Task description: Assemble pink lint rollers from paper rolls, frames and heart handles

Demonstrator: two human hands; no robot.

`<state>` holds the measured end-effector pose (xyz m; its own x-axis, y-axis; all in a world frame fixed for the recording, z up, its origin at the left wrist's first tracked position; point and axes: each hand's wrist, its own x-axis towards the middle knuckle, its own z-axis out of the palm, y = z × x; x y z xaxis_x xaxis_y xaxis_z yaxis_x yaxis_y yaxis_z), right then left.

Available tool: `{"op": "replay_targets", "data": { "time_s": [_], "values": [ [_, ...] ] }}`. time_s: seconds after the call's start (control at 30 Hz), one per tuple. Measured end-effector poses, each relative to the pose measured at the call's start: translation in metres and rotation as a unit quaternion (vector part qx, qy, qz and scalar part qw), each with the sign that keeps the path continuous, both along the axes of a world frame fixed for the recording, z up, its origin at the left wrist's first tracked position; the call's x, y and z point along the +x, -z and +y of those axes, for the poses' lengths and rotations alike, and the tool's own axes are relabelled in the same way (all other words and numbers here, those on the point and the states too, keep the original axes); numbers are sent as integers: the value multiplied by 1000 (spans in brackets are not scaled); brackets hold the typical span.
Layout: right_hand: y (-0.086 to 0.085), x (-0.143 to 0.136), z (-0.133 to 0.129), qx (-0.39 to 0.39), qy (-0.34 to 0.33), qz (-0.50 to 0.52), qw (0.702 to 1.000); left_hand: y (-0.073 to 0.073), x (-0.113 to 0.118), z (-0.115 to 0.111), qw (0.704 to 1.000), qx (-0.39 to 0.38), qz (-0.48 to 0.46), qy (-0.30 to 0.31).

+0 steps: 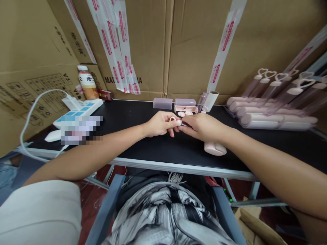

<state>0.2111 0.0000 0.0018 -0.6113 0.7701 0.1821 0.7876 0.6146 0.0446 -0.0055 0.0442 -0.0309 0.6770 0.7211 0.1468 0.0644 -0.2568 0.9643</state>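
Observation:
My left hand (161,123) is closed, pinching a small pink cap with a loop handle (173,118) between thumb and fingers. Close against it, my right hand (205,125) is also closed, on a slim dark metal piece (184,125) that points at the cap; its kind is too small to make out. A pale pink rounded case (215,149) lies just below my right wrist, partly covered by it. Behind my hands are a pink part (186,109) with round pink discs (182,114) and a translucent purple box (162,103).
Pink cases with clear tubes and heart-handled caps (278,119) are stacked at right. A white roll (212,101) stands behind my right hand. At left are a power strip (79,112), a cable and a drink bottle (87,83). Cardboard (150,44) walls the black table (153,149).

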Motion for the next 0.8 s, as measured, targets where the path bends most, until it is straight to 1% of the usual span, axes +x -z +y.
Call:
{"op": "replay_targets", "data": {
  "time_s": [0.07, 0.13, 0.2, 0.23, 0.27, 0.3, 0.33, 0.37, 0.4, 0.43, 0.47, 0.5, 0.53, 0.63, 0.7, 0.8],
  "values": [
    [-2, 3, 3, -8, 2, 16, 1000, -5, 0, 5, 998, 49, 33, 4],
    [-4, 6, 4, -15, 3, 45, 999, -14, -4, 14, 991, 96, 87, 27],
    [-8, 10, 4, -19, 0, 89, 996, -23, -10, 29, 978, 135, 149, 60],
    [-10, 12, 4, -23, -4, 117, 993, -27, -13, 39, 971, 156, 168, 63],
    [-11, 13, 3, -28, -6, 149, 988, -30, -16, 50, 966, 187, 175, 29],
    [-12, 15, 3, -35, -4, 182, 983, -32, -18, 61, 956, 223, 191, -18],
    [-13, 16, 2, -45, 4, 214, 976, -33, -20, 72, 934, 270, 220, -81],
    [-14, 18, 2, -61, 15, 246, 967, -32, -20, 83, 899, 320, 265, -136],
    [-14, 19, 2, -80, 27, 278, 957, -31, -20, 93, 858, 369, 311, -176],
    [-15, 20, 2, -99, 40, 311, 944, -29, -19, 101, 822, 404, 354, -191],
    [-14, 21, 2, -115, 51, 344, 930, -27, -18, 109, 796, 423, 390, -190],
    [-14, 21, 3, -128, 58, 376, 916, -25, -16, 116, 779, 429, 420, -180],
    [-14, 21, 3, -134, 61, 409, 901, -24, -14, 121, 771, 426, 444, -166],
    [-13, 22, 5, -130, 61, 493, 858, -24, -13, 131, 760, 399, 493, -139],
    [-13, 22, 7, -125, 53, 533, 835, -27, -17, 132, 757, 377, 508, -161],
    [-14, 23, 10, -121, 51, 578, 805, -34, -30, 124, 758, 337, 514, -220]
  ]
}}
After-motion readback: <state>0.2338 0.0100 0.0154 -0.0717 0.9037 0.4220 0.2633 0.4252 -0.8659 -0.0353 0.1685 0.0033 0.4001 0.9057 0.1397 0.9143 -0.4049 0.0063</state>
